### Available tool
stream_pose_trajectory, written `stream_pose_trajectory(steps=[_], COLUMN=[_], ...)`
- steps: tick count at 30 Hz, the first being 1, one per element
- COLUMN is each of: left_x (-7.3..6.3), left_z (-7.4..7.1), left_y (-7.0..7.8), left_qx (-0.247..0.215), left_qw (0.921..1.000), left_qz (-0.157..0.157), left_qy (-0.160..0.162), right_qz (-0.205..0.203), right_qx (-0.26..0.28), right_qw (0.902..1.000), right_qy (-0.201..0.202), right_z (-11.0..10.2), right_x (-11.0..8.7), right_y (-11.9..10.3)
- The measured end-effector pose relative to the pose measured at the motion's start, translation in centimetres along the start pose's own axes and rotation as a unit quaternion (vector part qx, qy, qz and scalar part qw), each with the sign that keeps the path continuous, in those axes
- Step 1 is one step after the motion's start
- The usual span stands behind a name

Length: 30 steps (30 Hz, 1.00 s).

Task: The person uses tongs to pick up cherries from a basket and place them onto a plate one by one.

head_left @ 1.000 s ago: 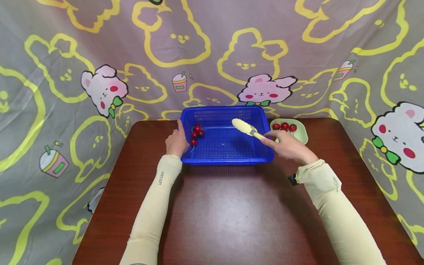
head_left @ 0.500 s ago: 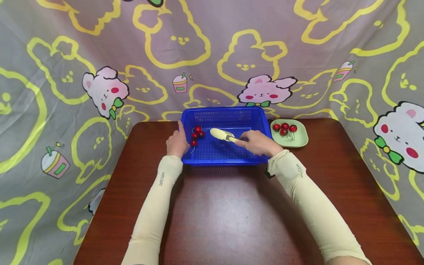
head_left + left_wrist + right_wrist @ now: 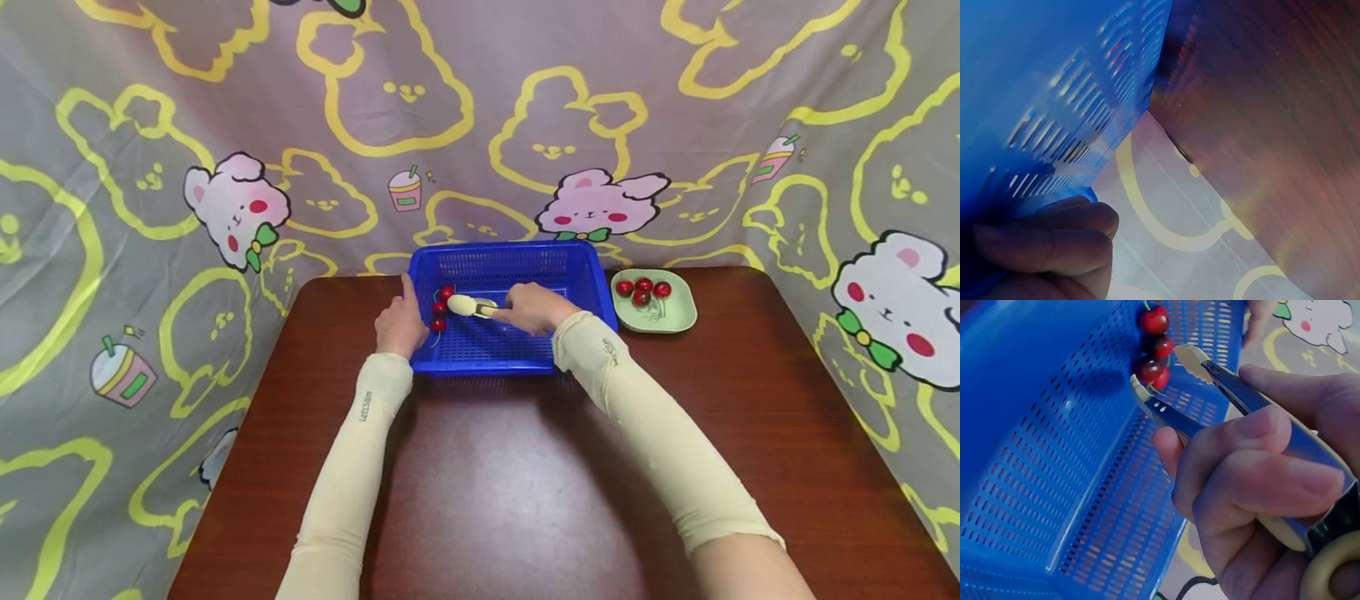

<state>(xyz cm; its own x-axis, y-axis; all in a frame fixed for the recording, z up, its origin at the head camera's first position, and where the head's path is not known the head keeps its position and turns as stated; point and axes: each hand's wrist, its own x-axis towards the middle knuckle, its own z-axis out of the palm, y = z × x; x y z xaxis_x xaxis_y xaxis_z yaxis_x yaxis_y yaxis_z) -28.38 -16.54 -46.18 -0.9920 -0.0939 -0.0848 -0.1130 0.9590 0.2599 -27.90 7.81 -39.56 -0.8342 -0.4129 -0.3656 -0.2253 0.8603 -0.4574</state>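
My left hand (image 3: 401,323) grips the left rim of a blue plastic basket (image 3: 487,366), fingers curled at its edge in the left wrist view. Several red cherries (image 3: 438,325) with stems lie along the left side inside it. My right hand (image 3: 534,308) holds tongs with cream tips (image 3: 461,306) low over the basket, pointing left at the cherries. In the right wrist view the tongs (image 3: 1235,390) have parted tips, one on each side of the nearest dark cherry (image 3: 1149,369). Whether they touch it, I cannot tell.
A pale green dish (image 3: 678,312) with several cherries (image 3: 643,285) stands right of the basket. Both stand near the back of a dark brown wooden table (image 3: 510,483). Patterned cloth (image 3: 480,158) hangs behind and at both sides.
My right hand has moved left with the tongs, from the basket's right side to the cherries inside on the left. My left hand has stayed on the rim.
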Motion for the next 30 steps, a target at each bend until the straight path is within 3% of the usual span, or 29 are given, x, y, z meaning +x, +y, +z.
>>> stream_pose_trajectory(steps=[15, 25, 30], left_x=[0.0, 0.0, 0.0], left_z=[0.1, 0.0, 0.0], left_y=[0.0, 0.0, 0.0], left_qx=[0.001, 0.002, 0.003], left_qw=[1.0, 1.0, 1.0], left_qz=[-0.003, 0.0, 0.001], left_qy=[0.001, 0.006, 0.005], right_qz=[0.033, 0.051, 0.048], right_qx=[-0.048, 0.01, 0.015], right_qw=[0.9983, 0.9986, 0.9987], right_qy=[-0.003, -0.014, -0.007], right_z=[0.2, 0.0, 0.0], right_x=[3.0, 3.5, 3.5], right_y=[-2.2, -2.2, -2.3])
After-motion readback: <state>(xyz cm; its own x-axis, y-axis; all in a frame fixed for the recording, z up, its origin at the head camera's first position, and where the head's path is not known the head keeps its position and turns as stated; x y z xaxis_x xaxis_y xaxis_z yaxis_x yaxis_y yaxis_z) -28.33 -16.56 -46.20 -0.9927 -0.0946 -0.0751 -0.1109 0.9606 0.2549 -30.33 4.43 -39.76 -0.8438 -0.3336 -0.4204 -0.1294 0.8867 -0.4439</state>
